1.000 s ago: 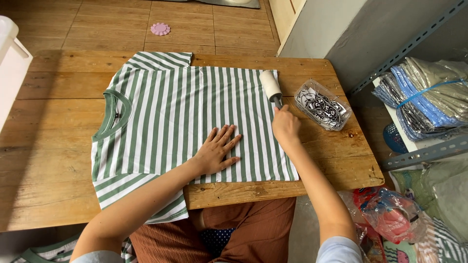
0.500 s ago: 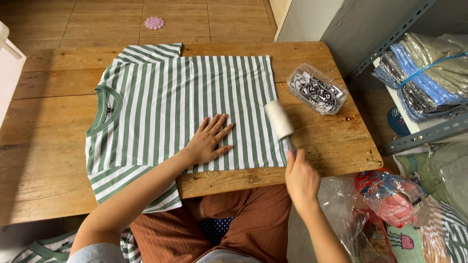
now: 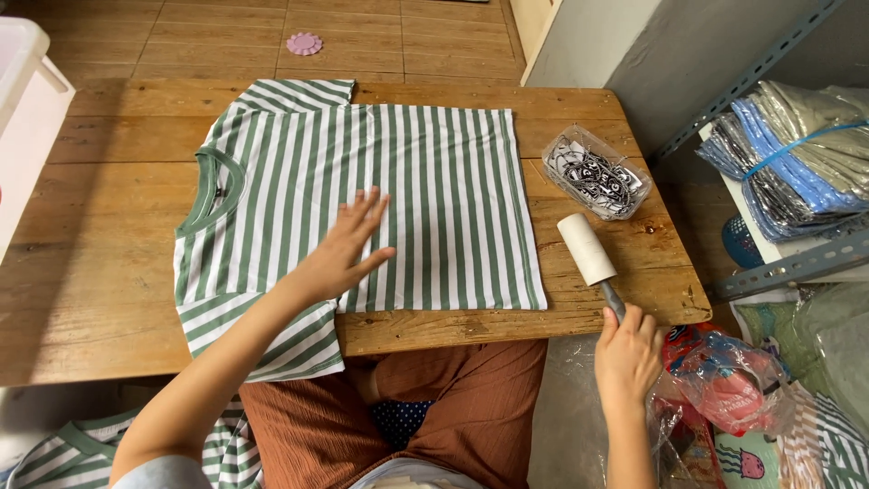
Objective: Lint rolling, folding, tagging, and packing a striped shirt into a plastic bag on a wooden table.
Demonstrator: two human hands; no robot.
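A green-and-white striped T-shirt (image 3: 425,190) lies flat on the wooden table (image 3: 109,272), its neck to the left and one sleeve hanging over the front edge. My left hand (image 3: 344,254) rests on the shirt's lower middle, fingers spread. My right hand (image 3: 626,351) is off the table's front right corner and grips the dark handle of a white lint roller (image 3: 587,248). The roller head lies on bare wood just right of the shirt's hem.
A clear plastic tub of small black-and-white items (image 3: 596,172) sits at the table's right side. A metal shelf with bagged folded clothes (image 3: 797,154) stands at right. Plastic bags (image 3: 724,389) lie by my right knee. A white bin (image 3: 27,118) stands at left.
My right hand pulled the lint roller from the shirt's far right corner back toward me and off the cloth. My left hand shifted slightly left on the shirt.
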